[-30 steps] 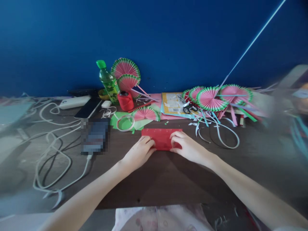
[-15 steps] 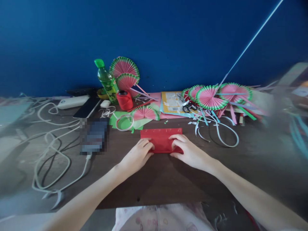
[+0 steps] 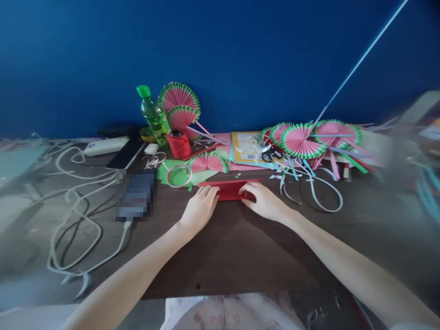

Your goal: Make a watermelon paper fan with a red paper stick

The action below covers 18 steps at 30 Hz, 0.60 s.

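A red paper sheet point(image 3: 231, 189) lies folded into a narrow strip on the dark wooden table point(image 3: 223, 256), just in front of me. My left hand point(image 3: 199, 208) presses its left end, fingers curled down onto the paper. My right hand point(image 3: 263, 200) holds the right end, fingers bent over the fold. A roll of clear tape point(image 3: 178, 175) on green paper sits just beyond the left hand.
Several pink-and-green paper fans point(image 3: 302, 140) pile at the back right with scissors point(image 3: 271, 155) and paper strips. A green bottle point(image 3: 154, 115), red thread spool point(image 3: 179, 144), phone point(image 3: 134, 194) and white cables point(image 3: 72, 220) fill the left side. Blue wall behind.
Both hands have pushed forward, away from me, and the red paper now shows as a narrower strip than before, folded over on itself.
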{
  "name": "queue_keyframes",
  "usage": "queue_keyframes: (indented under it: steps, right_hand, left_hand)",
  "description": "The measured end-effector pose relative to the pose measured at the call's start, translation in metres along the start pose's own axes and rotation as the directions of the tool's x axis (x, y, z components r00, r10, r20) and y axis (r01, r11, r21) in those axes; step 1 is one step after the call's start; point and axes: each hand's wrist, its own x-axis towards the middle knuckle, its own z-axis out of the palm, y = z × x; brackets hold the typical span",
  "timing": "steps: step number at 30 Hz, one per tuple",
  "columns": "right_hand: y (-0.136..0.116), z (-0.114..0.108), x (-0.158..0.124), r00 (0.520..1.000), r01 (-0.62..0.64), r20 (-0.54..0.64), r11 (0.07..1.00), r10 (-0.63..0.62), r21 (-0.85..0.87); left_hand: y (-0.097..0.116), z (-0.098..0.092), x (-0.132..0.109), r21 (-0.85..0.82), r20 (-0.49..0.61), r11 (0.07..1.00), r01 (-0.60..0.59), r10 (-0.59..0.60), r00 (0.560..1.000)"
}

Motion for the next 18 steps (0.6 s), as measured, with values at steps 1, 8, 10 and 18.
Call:
queue_keyframes:
  steps: [1,8,10,18]
  right_hand:
    - [0.001,0.000,0.001,0.999,-0.031,0.013,0.998,0.031,0.057]
    - [0.002,-0.001,0.002,0.986,-0.137,0.121,0.968,0.113,0.210]
    - [0.002,-0.002,0.001,0.984,-0.141,0.141,0.965,0.111,0.222]
    - [0.002,-0.008,-0.001,0.977,-0.151,0.190,0.946,0.098,0.285]
  left_hand:
    - [0.000,0.001,-0.001,-0.023,-0.016,0.999,0.032,-0.033,0.999]
    - [-0.002,-0.009,0.001,-0.188,0.105,0.981,0.045,-0.026,0.994]
    - [-0.002,-0.013,0.001,-0.253,0.134,0.966,0.051,-0.017,0.991]
    - [0.002,-0.017,0.001,-0.315,0.187,0.948,0.045,0.016,0.982]
